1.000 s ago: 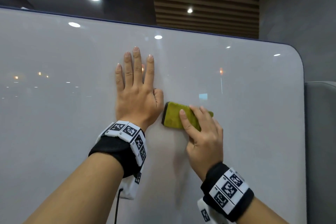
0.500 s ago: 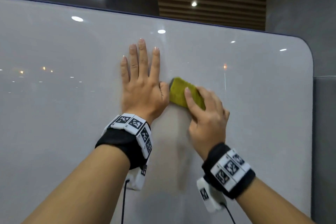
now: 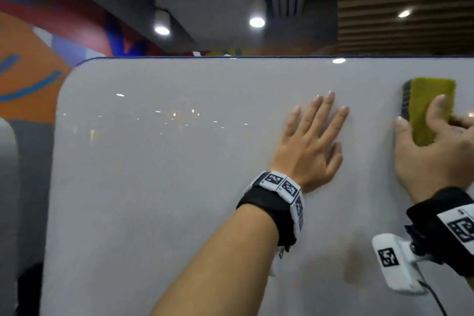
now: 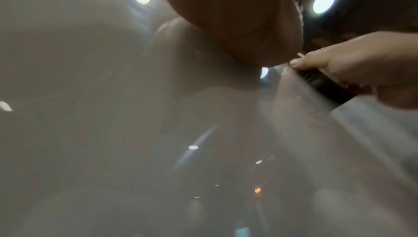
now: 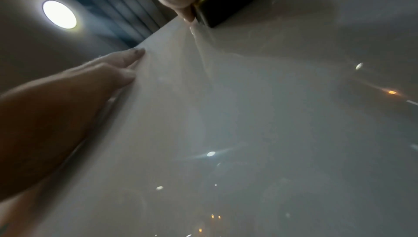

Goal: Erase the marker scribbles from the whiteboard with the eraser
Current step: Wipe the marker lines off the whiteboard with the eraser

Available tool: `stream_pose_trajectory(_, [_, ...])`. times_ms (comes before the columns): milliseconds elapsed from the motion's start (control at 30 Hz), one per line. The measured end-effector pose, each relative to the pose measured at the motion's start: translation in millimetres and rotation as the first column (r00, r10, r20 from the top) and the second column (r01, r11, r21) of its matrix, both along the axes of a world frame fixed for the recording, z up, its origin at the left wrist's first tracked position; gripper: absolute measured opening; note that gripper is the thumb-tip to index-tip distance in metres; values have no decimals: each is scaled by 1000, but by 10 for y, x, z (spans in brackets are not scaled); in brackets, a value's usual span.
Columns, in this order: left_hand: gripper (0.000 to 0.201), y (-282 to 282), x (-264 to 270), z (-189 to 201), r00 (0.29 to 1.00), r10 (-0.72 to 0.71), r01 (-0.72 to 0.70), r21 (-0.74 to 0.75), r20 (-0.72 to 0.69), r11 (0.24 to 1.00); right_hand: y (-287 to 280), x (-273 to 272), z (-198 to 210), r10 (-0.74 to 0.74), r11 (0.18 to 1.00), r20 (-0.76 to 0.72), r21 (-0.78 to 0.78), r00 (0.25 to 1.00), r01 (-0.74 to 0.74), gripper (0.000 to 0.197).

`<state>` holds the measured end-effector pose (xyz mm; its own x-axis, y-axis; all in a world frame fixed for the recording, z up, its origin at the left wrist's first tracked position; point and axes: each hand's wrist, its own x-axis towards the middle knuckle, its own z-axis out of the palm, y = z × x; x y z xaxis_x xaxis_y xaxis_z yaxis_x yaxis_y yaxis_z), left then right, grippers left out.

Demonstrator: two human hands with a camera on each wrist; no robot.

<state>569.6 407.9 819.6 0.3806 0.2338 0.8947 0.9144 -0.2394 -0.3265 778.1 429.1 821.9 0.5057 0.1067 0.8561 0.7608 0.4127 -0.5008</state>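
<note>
A glossy whiteboard (image 3: 159, 187) fills the head view, and I see no marker scribbles on the part that shows. My left hand (image 3: 311, 141) lies flat on it with straight fingers, right of centre. My right hand (image 3: 436, 146) grips a yellow-green eraser (image 3: 428, 108) with a dark felt edge and holds it against the board near the top edge, at the far right of the view. In the right wrist view the eraser (image 5: 233, 3) stands on the board beside my thumb. The left wrist view shows my right hand (image 4: 353, 65) holding the dark felt (image 4: 325, 87).
The whiteboard's rounded top-left corner (image 3: 74, 69) and dark top edge are in view. Behind it are an orange and blue wall (image 3: 28, 79), ceiling lights (image 3: 257, 22) and wooden slats. A grey partition (image 3: 7, 187) stands at the far left.
The head view has swung left, so both hands now sit at the right. The eraser has moved up and to the right, away from my left hand, toward the board's top edge.
</note>
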Motion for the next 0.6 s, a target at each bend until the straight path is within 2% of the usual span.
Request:
stream_pose_trajectory(100, [66,-91,-635,-62,998,61,-61,20,13,998,311,-176,-118,-15,998,82,-54,996,20,67])
stream_pose_trajectory(200, [65,-146,-1330,-162,990,130,-129,-18,63,992,-44,-856,-8,45,999,120,-34,992,-41,66])
stream_pose_trajectory(333, [64,-215,-2231,-313,975,221,-221,-69,-3,973,-397,-1622,23,118,987,208,80,971,-138,53])
stream_pose_trajectory(467, [64,-240,-2944,-484,975,221,-223,-120,-23,967,-378,-2239,-117,24,1000,252,13,967,-28,51])
stream_pose_trajectory(600, [64,-219,-3354,-714,988,154,-156,-79,-29,985,-455,-2775,-366,-57,996,284,-45,957,73,58])
